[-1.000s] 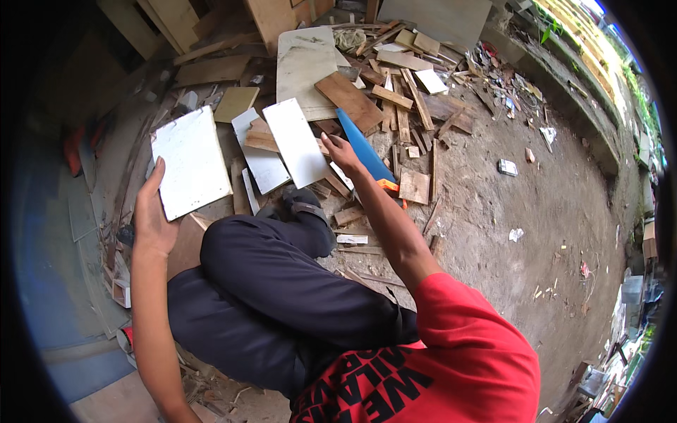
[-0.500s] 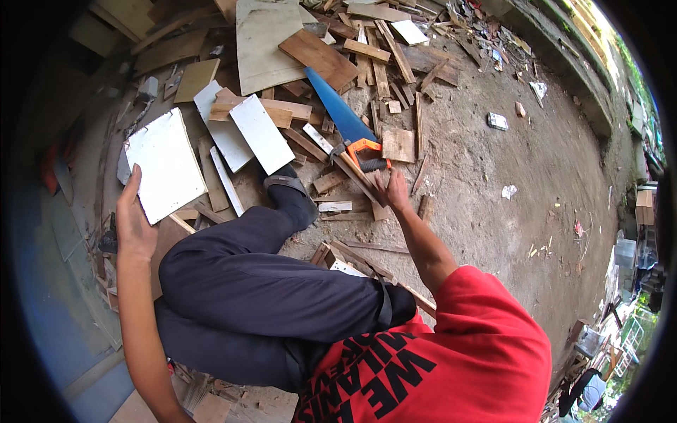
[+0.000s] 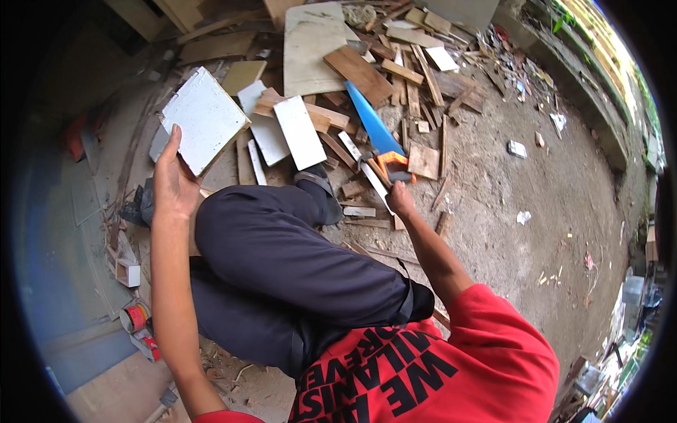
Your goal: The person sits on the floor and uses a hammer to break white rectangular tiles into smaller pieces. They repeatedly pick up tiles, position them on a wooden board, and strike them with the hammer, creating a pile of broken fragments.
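Observation:
My left hand (image 3: 176,187) grips the lower edge of a white-faced wooden piece (image 3: 204,120), thumb on its face. Its side edge shows bare wood, and it is held tilted above the scrap at the left. My right hand (image 3: 401,200) is closed around the wooden handle of a hammer (image 3: 379,171). The hammer's head points away from me, next to the orange handle of a handsaw (image 3: 374,121) with a blue blade. A white strip of wood (image 3: 375,182) lies under the hammer. Near my foot another white board (image 3: 299,132) leans on brown planks.
Scrap wood (image 3: 360,74) is heaped ahead, with a large pale panel (image 3: 310,53) at the back. A concrete ledge (image 3: 564,84) runs along the far right. Red-labelled rolls (image 3: 135,317) lie at the lower left, close to my left forearm. My bent leg (image 3: 296,257) crosses the middle.
My right hand, before beside the hammer handle with fingers apart, has closed on it. The white-faced piece in my left hand has tilted, showing its side edge. The whole view has shifted.

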Tool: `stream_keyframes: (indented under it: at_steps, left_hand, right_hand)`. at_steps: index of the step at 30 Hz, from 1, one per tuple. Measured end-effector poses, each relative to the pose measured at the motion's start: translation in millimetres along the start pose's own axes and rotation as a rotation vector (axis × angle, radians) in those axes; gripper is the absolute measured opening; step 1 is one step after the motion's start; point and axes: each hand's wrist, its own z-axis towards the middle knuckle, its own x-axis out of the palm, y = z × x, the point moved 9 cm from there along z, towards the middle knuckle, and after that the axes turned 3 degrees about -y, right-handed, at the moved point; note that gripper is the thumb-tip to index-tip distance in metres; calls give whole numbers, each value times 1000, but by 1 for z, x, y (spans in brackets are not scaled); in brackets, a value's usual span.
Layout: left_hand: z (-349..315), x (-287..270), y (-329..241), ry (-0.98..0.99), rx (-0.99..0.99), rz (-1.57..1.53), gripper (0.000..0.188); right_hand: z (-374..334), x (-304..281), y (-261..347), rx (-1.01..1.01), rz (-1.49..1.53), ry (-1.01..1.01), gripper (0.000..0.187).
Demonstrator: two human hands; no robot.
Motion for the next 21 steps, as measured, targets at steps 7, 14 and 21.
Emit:
stream_keyframes:
  at_steps: [7,14,21]
  left_hand:
    - [-21,-88,-14,-74,29,-67,51]
    - [-40,-104,-43,-99,66,-109,48]
    - [-87,-167,-105,-219,200,-40,51]
  right_hand:
    - [30,-47,76,-59,120,42,54]
    - [45,-109,294,-309,525,-32,48]
    - [34,-98,415,-526,868,115,43]
